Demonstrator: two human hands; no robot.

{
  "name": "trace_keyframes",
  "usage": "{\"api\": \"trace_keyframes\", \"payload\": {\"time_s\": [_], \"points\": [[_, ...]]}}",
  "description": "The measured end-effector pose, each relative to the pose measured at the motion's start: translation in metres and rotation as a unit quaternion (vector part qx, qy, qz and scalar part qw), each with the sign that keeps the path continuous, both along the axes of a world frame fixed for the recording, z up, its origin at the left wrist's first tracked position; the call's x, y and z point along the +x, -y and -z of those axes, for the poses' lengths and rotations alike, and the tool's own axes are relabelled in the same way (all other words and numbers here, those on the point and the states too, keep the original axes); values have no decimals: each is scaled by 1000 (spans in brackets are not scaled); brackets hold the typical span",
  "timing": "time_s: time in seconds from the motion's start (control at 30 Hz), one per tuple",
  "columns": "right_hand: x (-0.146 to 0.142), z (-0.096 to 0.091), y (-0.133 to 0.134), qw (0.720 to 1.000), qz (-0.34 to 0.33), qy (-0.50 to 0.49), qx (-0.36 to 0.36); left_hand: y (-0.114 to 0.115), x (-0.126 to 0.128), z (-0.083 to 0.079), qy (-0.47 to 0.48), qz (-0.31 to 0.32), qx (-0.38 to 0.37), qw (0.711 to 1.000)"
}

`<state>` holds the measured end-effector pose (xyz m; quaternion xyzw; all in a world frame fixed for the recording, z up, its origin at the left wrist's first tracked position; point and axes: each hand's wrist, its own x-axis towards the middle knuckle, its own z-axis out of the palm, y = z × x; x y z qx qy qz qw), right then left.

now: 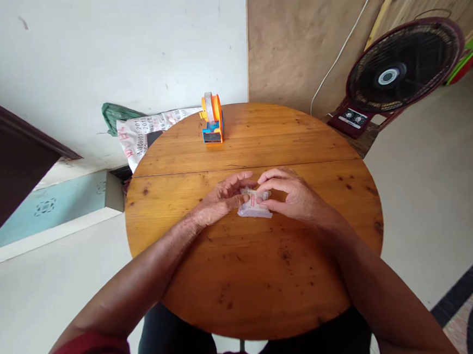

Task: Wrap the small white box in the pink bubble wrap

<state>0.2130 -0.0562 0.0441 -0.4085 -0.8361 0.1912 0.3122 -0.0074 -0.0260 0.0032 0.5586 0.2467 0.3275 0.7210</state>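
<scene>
The packet (254, 211) sits at the centre of the frame, over the table (248, 274); you may be resting or lifting it, I cannot tell. Your left hand (225, 197) has its thumb at the packet's left edge, fingers curved away beyond. Your right hand (293, 194) has its thumb and 1 finger at the right side. I cannot tell whether either is clamped on it. The wrap looks thin and slick: uneven pulling could tear it, and a light hold could let it skid. The dispenser (212, 121), upper centre, stands well apart.
</scene>
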Motion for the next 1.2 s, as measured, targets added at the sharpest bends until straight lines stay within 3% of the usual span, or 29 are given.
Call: {"api": "trace_keyframes", "payload": {"time_s": [0.2,0.43,0.63,0.8,0.93,1.03,1.2], "points": [[1,6,-4,998,11,27,57,1,3,2,10,10,-2,1000],[-3,11,-3,996,46,-20,73,5,5,-3,4,3,-9,1000],[-7,8,0,993,76,-95,6,13,11,-8,-19,4,34,999],[-1,-1,0,980,108,-161,-48,16,9,-3,-43,-14,38,998],[8,-12,5,981,62,-162,-90,16,8,-1,-57,-19,59,996],[11,-15,8,986,-1,-97,-137,16,8,-4,-55,-7,78,995],[5,-3,3,994,8,-72,-78,16,9,-3,-63,-19,105,992]]}}
